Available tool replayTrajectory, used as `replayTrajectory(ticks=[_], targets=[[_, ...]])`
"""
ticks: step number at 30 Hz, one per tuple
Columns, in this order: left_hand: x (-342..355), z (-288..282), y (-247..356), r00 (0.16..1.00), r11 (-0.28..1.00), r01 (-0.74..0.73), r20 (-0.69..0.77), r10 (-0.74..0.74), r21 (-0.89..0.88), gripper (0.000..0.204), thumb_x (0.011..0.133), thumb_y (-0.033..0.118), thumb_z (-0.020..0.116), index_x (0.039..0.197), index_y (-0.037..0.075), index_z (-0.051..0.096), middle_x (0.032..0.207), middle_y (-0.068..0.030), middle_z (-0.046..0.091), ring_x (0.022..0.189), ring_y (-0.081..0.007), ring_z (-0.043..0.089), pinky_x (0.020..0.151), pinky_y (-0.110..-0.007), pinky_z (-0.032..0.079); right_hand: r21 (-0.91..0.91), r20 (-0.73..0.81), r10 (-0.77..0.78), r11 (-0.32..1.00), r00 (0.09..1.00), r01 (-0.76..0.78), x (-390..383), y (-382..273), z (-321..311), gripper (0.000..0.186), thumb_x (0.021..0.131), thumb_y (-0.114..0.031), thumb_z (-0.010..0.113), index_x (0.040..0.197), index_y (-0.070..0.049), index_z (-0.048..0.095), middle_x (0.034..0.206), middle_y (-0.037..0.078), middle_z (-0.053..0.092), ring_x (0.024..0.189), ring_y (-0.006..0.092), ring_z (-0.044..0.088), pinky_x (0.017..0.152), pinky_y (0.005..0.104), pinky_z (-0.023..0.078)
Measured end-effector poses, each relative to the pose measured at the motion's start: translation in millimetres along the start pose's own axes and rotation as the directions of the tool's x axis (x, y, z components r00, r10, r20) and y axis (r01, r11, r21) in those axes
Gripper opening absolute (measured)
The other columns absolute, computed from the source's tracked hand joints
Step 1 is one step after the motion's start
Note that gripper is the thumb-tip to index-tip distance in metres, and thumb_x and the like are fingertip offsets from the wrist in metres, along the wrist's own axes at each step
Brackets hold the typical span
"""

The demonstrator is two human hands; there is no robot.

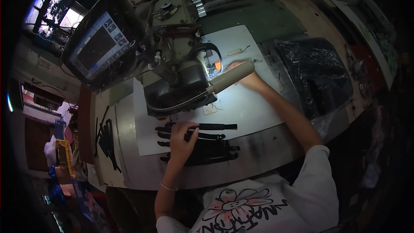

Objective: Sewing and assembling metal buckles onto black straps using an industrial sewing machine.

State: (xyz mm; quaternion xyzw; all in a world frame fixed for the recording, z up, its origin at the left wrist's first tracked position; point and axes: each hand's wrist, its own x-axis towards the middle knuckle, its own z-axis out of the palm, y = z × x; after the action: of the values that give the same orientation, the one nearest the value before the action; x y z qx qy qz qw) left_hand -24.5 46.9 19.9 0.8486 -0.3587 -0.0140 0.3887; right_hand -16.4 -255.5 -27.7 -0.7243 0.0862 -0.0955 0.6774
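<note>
On the near side of the bench (258, 149), black strips (209, 152) lie side by side, and the left hand (183, 140) rests over their left part; whether its grip is closed on the farthest strip (222, 126), I cannot tell. The right hand (249, 81) (partly hidden behind a beige tube (233, 77)) is over the white sheet (248, 112), and its grip I cannot judge.

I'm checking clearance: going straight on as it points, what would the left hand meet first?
Past the black strips beneath it, the left hand would probably meet the machine head; depth is unclear.
</note>
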Motion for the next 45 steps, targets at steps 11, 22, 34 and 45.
replayTrajectory(ticks=[11,22,34,45], targets=[[35.9,58.3,21.6,0.869,0.518,0.462,0.484,-0.103,-0.72,0.022,0.094,0.025,0.046,0.091,0.004,0.052,0.078,-0.002,0.057,0.062,-0.0046,0.051,0.053,-0.017,0.042,0.352,0.307,0.105,0.911,0.946,-0.216,-94.5,-41.1,27.8,0.019,0.089,-0.014,0.052,0.096,0.004,0.057,0.074,0.006,0.061,0.067,0.0111,0.059,0.065,0.024,0.049],[32.3,35.0,35.7,0.987,0.97,0.087,0.153,-0.053,-0.227,0.012,0.086,0.015,0.058,0.087,0.004,0.055,0.073,-0.0023,0.057,0.062,-0.0078,0.054,0.055,-0.021,0.042,0.368,0.363,0.111,0.895,0.925,-0.252,-99.7,-33.9,36.6,0.022,0.088,-0.01,0.054,0.104,0.005,0.056,0.085,0.009,0.062,0.073,0.0132,0.061,0.069,0.0236,0.05],[33.9,15.5,15.0,0.63,0.585,-0.766,0.134,0.765,0.267,0.025,0.073,0.01,0.063,0.097,0.003,0.06,0.091,-0.0066,0.06,0.078,-0.0163,0.06,0.065,-0.025,0.051,0.411,0.411,0.165,0.844,0.897,-0.344,-100.3,-31.7,46.9,0.022,0.087,-0.008,0.055,0.105,0.004,0.057,0.087,0.011,0.064,0.075,0.0134,0.063,0.07,0.0219,0.051],[34.6,1.0,9.6,0.518,0.448,-0.835,0.183,0.835,0.32,0.016,0.073,0.004,0.062,0.088,0.0,0.063,0.091,-0.0093,0.061,0.076,-0.0175,0.062,0.062,-0.025,0.053,0.526,0.435,0.203,0.733,0.877,-0.431,-104.8,-28.4,53.3,0.019,0.084,-0.003,0.056,0.102,0.004,0.057,0.089,0.012,0.062,0.078,0.0157,0.063,0.075,0.0249,0.051]])
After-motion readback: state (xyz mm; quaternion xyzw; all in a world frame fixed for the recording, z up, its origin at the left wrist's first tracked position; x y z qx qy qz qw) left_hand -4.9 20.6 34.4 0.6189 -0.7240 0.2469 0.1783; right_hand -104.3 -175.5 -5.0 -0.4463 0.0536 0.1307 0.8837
